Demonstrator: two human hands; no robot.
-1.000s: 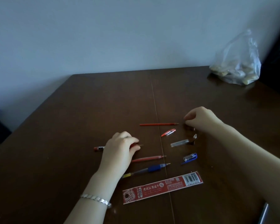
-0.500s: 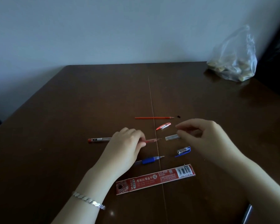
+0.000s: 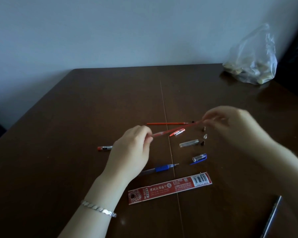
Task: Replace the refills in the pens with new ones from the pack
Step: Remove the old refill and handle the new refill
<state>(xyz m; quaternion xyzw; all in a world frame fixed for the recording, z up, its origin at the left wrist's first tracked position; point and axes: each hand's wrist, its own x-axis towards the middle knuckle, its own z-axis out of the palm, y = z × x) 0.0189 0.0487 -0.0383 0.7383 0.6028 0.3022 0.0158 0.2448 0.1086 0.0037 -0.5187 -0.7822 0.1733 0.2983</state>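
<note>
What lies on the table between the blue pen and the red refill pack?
Nothing: in the head view, only bare wood of the table separates the blue pen from the refill pack just below it.

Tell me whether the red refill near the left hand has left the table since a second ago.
Yes. The red refill is now lifted between both hands, raised toward the orange refill lying flat on the table.
</note>
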